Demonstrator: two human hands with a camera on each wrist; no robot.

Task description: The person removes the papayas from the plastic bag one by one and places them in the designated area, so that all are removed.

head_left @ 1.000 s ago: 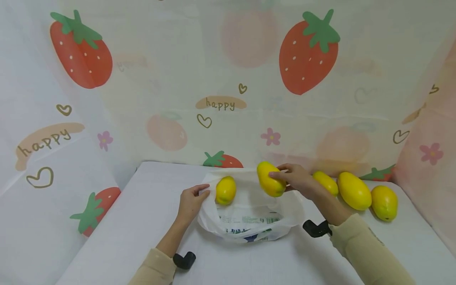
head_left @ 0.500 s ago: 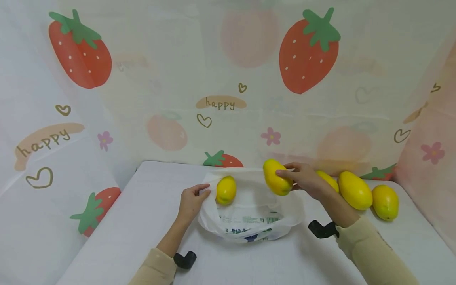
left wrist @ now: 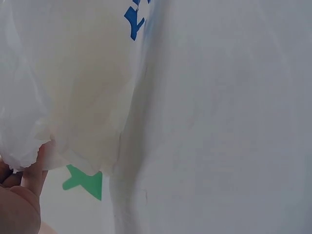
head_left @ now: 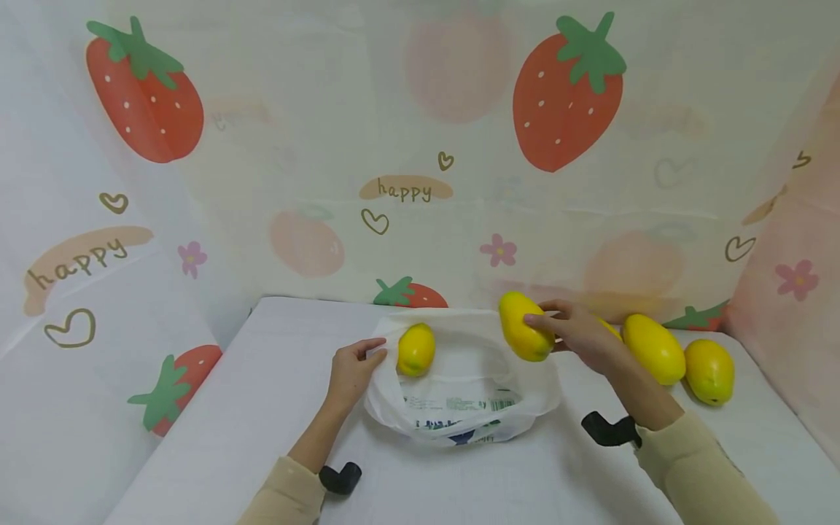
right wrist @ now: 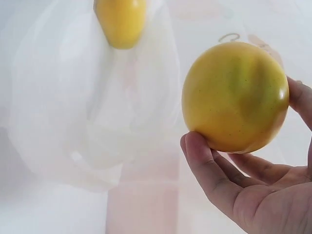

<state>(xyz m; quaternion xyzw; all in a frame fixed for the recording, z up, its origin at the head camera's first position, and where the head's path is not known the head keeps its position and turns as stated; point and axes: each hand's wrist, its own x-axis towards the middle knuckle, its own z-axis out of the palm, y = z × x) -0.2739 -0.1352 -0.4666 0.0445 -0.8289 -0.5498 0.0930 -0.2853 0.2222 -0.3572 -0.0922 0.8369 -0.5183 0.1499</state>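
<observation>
A white plastic bag (head_left: 387, 408) with printed lettering lies with its mouth spread in the middle of the table. My left hand (head_left: 352, 373) pinches the bag's left rim; the left wrist view catches only some fingers (left wrist: 34, 178) at the film's edge. One yellow mango (head_left: 416, 351) sits inside the bag at the left. Over the bag's right rim, my right hand (head_left: 580, 334) holds another mango (head_left: 525, 326) between thumb and fingers. That held mango (right wrist: 234, 97) has a greenish patch in the right wrist view.
At the right back of the white table (head_left: 262, 408) are more mangoes: a large one (head_left: 652, 350), one at the far right (head_left: 709, 372), and one mostly hidden behind my right hand. A cloth wall (head_left: 315, 146) with printed strawberries stands behind.
My right hand has drifted to the right with the mango, from over the bag's mouth toward its right rim. My left hand keeps its place on the bag.
</observation>
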